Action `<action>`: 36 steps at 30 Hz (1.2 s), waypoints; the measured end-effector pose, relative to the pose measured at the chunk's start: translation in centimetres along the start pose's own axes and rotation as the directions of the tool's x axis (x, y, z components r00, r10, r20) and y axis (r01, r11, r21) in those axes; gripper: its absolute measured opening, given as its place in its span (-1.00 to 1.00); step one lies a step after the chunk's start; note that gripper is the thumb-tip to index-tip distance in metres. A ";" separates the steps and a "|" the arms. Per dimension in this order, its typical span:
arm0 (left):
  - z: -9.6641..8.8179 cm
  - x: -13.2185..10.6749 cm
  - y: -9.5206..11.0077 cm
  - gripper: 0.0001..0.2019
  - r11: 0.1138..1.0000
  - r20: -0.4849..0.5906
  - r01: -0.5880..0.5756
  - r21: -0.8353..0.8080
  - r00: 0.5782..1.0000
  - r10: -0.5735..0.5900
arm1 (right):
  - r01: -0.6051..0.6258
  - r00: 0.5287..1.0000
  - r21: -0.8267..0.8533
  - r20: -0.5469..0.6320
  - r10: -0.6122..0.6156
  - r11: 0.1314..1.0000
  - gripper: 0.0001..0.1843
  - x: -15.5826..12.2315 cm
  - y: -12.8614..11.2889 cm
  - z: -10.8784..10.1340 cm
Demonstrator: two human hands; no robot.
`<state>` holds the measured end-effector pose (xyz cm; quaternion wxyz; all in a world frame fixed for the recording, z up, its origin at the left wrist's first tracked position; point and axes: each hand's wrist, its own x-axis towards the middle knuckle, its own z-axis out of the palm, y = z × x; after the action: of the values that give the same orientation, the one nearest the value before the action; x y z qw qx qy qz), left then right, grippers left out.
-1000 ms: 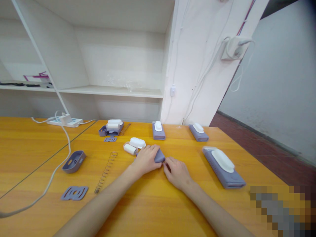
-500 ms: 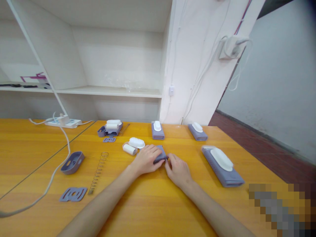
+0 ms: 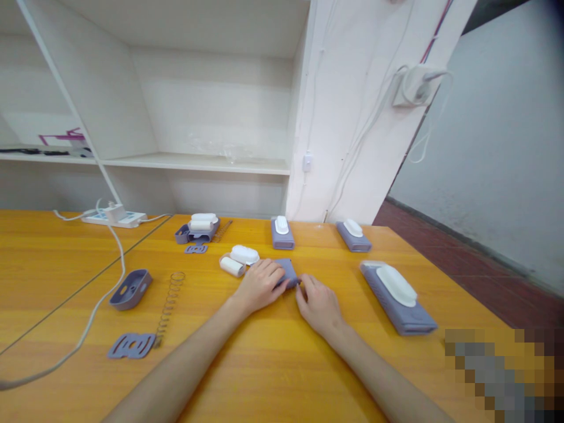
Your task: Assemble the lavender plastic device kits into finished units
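Flat on the wooden table, a grey-purple plastic housing lies partly hidden under my left hand. The fingers of that hand are closed over its left side and near edge. My right hand pinches at the near right corner of the housing; any small part between the fingertips is too small to make out. Just left of the housing are a white oval cap and a white cylinder. A coil spring, a slotted plate and an oval end cover lie farther left.
Grey-purple units with white oval caps stand at the back middle, back right and near right. A group of loose parts sits at the back left. A white cable runs from a power strip.
The coil spring has shifted left, its lower end now by the slotted plate. My left hand has slid slightly left on the housing, baring more of its top. My right hand stays near the corner.
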<state>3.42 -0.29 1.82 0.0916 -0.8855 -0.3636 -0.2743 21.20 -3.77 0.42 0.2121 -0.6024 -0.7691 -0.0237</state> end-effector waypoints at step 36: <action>0.0 -0.1 0.2 -0.67 0.977 -0.018 0.215 0.013 0.977 -0.214 | -0.086 0.996 -0.077 -0.006 0.085 0.993 -0.93 0.1 0.0 0.0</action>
<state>3.51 -0.52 1.77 0.0712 -0.8381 -0.4584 -0.2871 21.21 -3.65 0.44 0.1905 -0.6425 -0.7409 -0.0452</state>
